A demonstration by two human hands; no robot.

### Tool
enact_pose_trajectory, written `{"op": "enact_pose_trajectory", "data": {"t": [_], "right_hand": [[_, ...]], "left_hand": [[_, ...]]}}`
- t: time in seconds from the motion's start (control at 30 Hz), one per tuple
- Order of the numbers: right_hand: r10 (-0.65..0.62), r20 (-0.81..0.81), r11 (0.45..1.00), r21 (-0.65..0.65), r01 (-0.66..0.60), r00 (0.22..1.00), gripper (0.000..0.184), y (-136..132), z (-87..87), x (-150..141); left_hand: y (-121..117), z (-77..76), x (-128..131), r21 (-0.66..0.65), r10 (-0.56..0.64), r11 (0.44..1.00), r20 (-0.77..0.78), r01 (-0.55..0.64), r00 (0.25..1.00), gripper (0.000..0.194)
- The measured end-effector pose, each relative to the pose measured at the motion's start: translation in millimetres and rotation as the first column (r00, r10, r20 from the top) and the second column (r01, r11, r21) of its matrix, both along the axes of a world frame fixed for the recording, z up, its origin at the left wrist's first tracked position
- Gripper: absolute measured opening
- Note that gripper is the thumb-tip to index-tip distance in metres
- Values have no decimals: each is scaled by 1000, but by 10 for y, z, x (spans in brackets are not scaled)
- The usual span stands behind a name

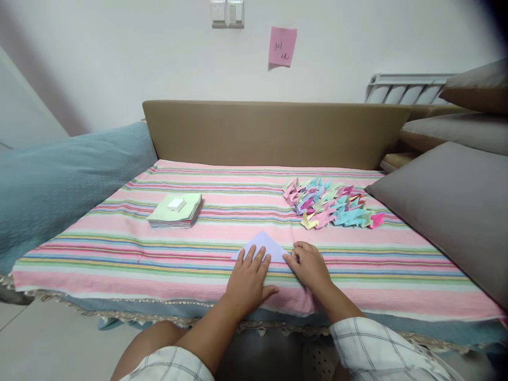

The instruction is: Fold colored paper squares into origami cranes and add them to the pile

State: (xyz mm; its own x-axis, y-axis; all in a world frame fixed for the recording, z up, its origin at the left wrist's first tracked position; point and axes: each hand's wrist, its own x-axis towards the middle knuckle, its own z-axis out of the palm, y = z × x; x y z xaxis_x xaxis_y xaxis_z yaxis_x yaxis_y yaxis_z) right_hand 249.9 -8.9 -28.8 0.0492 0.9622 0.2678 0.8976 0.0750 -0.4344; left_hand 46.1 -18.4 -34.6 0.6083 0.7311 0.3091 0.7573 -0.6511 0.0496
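A lavender sheet of origami paper, folded into a triangle with its peak pointing away from me, lies on the striped cloth. My left hand rests flat over the left and middle of its lower edge, fingers stretched and holding nothing. At the triangle's right corner is my right hand, its fingers curled and pressed together at the paper's tip. Beyond it, to the right, sits a cluster of many-coloured folded paper cranes. A stack of square paper sheets stands at the left, with a small white box-like object on top.
The striped cloth covers the sofa seat, backed by a brown backrest. A blue covered armrest bounds the left; grey cushions pile up on the right. A pink note is stuck to the wall.
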Motion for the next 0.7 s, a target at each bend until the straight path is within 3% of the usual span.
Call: {"op": "enact_pose_trajectory", "data": {"t": [0.33,0.5,0.7], "right_hand": [[20,-28,1000,10,-20,999,27,14,-7,21],[92,-87,996,0,-92,992,10,47,-8,192],[54,-183,995,-77,-70,982,27,2,105,289]], "left_hand": [[16,-23,-18,47,23,999,-91,-19,996,73],[22,-19,-16,32,24,999,-88,-21,996,73],[30,-11,-20,25,20,1000,-81,-18,996,71]]}}
